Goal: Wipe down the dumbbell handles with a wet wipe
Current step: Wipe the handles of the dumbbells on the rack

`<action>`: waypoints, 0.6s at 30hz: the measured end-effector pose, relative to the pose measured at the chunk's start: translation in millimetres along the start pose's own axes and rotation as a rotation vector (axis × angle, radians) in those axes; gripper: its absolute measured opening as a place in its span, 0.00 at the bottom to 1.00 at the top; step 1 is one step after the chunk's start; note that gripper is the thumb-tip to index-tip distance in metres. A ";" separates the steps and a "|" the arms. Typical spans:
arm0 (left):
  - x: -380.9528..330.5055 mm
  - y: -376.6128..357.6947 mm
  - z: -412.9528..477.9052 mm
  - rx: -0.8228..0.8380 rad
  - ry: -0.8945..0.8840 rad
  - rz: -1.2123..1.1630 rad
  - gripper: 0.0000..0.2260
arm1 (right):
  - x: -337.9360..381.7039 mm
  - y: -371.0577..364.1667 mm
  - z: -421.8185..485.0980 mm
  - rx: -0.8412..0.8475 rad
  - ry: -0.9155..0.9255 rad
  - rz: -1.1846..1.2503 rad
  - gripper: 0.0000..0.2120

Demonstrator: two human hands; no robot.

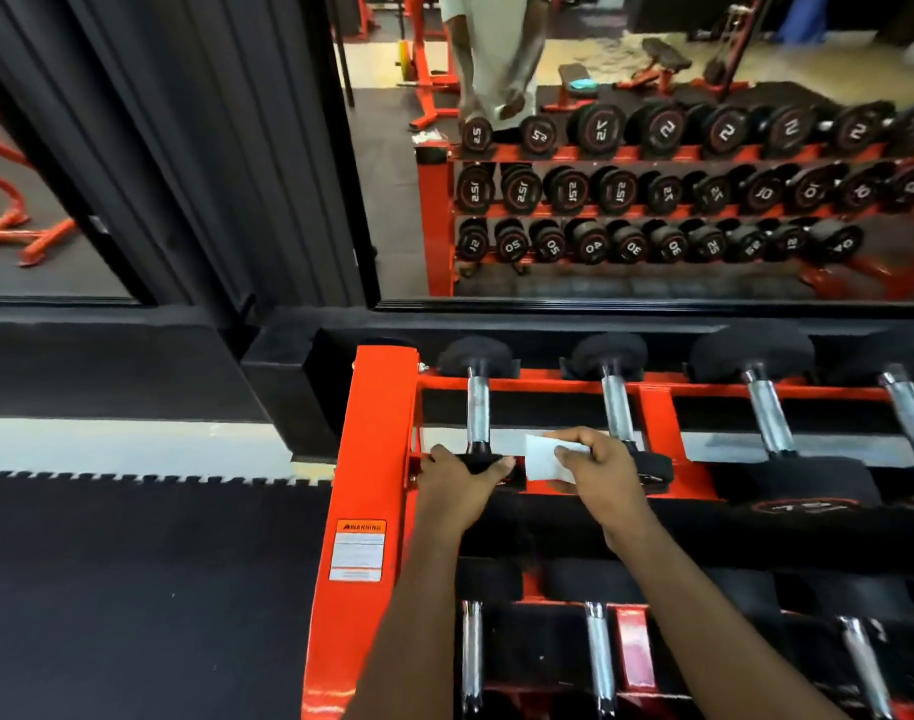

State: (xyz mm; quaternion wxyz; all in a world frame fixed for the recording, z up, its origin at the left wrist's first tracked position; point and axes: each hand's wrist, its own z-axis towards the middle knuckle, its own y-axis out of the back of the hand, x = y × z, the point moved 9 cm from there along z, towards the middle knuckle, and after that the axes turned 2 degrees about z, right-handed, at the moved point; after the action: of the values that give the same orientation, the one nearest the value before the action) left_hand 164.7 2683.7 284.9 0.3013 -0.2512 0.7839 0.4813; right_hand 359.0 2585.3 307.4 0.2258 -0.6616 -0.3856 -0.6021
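Both arms extended forward: left hand (457,478) grips a dumbbell (478,413) end; right hand (597,472) pinches a wipe (543,459).

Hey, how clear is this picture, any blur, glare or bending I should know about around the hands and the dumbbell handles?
Head view: wide-angle bending curves the orange rack and the mirror frame toward the edges; left hand on the end dumbbell and right hand holding the wet wipe look fairly sharp; chrome handles carry bright glints; the mirror's reflection is soft and smeared.
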 end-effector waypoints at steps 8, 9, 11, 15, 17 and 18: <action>7.5 -13.4 11.7 -0.099 0.103 -0.061 0.55 | 6.3 -4.1 27.9 -0.104 -0.002 -0.205 0.11; 8.1 -15.1 12.9 -0.106 0.106 -0.072 0.55 | 4.3 -10.5 37.8 -0.101 -0.019 -0.244 0.11; 10.2 -16.1 13.5 -0.097 0.108 -0.098 0.56 | 0.9 -29.9 53.3 -0.079 -0.064 -0.332 0.11; 12.8 -19.8 14.8 -0.074 0.126 -0.167 0.56 | -13.6 -81.6 72.8 0.081 -0.180 -0.441 0.08; 12.9 -19.0 14.3 -0.077 0.128 -0.187 0.54 | -16.8 -96.2 73.8 0.159 -0.208 -0.490 0.08; 11.9 -18.2 13.9 -0.078 0.126 -0.191 0.55 | -16.1 -97.0 73.6 0.171 -0.214 -0.494 0.08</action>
State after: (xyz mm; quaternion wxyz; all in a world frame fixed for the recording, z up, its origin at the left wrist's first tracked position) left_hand 172.1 2687.5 260.4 0.2856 -0.3660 0.7544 0.4641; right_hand 329.3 2695.9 263.1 0.0853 -0.5861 -0.6060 -0.5310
